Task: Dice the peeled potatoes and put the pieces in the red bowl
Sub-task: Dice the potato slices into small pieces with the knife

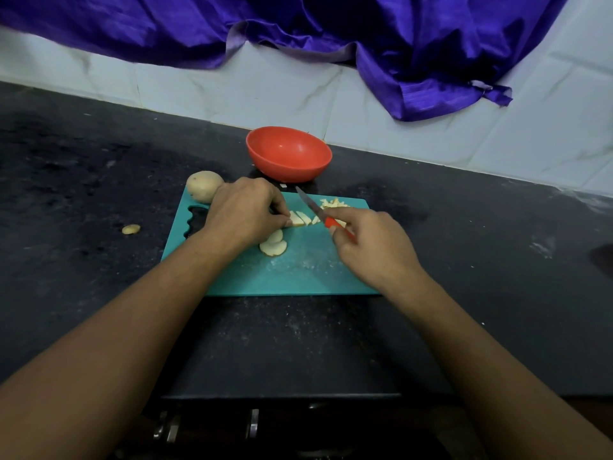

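Knife: gripped in right hand, blade over mid cutting board.
Risk: left hand fingers curled, pinning potato strips beside the blade; a slip could nick them.

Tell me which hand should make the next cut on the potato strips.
Right. The right hand grips the knife, its blade angled over the potato strips on the board, while the left hand holds those strips steady.

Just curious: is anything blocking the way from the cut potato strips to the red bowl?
Nothing fixed. Only the knife in the right hand lies between the potato strips and the red bowl beyond the board.
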